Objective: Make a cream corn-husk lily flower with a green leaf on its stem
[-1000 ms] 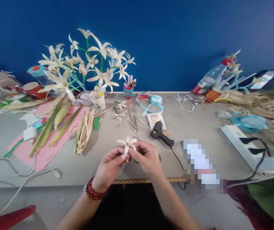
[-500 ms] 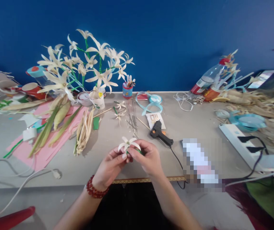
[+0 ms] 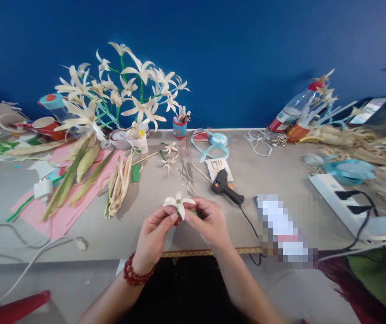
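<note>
A white handmade flower [image 3: 179,203] with narrow pointed petals is held low over the front of the table, its open face tilted toward me. My left hand [image 3: 157,227], with a red bead bracelet above it, pinches the flower's short green stem just under the petals. Opposite it, my right hand [image 3: 209,222] is closed with thumb and fingers on green tape [image 3: 197,214] beside the bloom. Fingers hide most of the tape and the stem's lower end. Beyond my hands lie two small flowers [image 3: 169,147] and thin wires [image 3: 188,164].
A black glue gun [image 3: 226,188] lies right of centre, its cord running off the front edge. Larger white flowers [image 3: 138,108] stand at the back left. Corn husks [image 3: 120,184] and pink paper [image 3: 37,216] lie left. A power strip [image 3: 338,202] sits right.
The flower has turned in my fingers, so its centre and a front petal now face me. My left hand has shifted slightly to the right; my right hand has barely moved.
</note>
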`<action>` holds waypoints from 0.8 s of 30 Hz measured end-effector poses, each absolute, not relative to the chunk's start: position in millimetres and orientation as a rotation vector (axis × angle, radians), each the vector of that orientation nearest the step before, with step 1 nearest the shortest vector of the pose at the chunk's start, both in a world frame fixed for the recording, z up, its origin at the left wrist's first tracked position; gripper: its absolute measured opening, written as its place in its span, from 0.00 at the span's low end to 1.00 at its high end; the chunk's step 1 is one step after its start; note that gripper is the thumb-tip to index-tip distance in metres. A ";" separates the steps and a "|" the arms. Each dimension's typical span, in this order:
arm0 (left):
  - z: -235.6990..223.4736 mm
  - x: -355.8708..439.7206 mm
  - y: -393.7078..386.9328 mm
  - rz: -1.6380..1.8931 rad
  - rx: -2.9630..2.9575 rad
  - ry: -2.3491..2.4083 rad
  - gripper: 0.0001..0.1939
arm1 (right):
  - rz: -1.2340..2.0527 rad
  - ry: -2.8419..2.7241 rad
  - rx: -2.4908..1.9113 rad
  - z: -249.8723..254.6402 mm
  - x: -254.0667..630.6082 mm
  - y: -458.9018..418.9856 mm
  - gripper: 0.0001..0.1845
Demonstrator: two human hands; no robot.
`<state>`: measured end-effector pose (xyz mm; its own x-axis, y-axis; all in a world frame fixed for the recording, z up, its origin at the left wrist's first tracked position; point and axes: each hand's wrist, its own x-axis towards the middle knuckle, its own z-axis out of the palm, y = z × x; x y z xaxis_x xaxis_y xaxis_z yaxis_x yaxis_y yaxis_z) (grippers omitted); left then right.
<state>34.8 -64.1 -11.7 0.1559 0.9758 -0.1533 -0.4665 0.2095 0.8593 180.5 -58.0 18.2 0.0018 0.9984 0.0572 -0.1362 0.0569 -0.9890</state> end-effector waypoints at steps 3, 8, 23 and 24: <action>-9.1 34.0 -62.3 1.111 0.660 0.755 0.05 | 1.326 -1.090 -1.003 20.4 181.0 -58.2 0.06; -5.3 33.8 -59.1 1.013 0.552 0.628 0.06 | 1.453 -1.001 -0.926 19.9 179.4 -57.6 0.08; -12.2 32.7 -58.8 0.991 0.632 0.655 0.09 | 1.480 -1.016 -0.945 21.4 181.4 -56.6 0.10; -12.1 33.5 -59.2 1.015 0.650 0.673 0.09 | 1.443 -1.025 -0.970 21.1 181.4 -56.9 0.10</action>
